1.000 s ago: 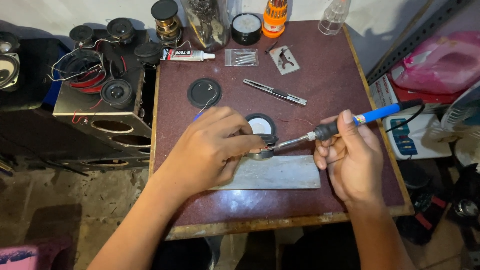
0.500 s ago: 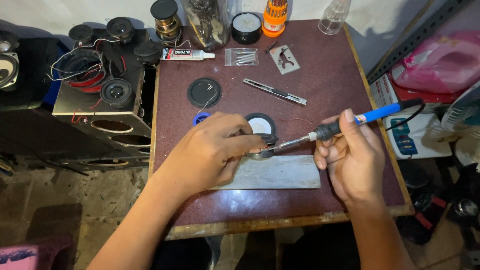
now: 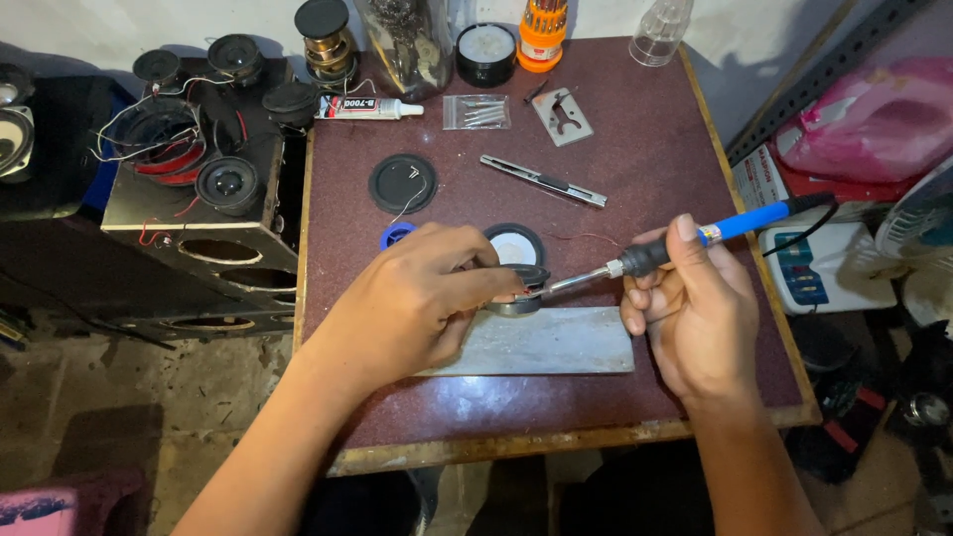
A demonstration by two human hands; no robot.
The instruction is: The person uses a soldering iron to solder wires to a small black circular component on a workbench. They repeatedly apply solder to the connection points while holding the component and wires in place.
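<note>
Head view: two hands [image 3: 417, 298], one soldering iron [image 3: 685, 243].

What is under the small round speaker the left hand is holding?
The speaker rests at the top edge of a grey flat slab on the table. The left hand covers the slab's left end.
</note>
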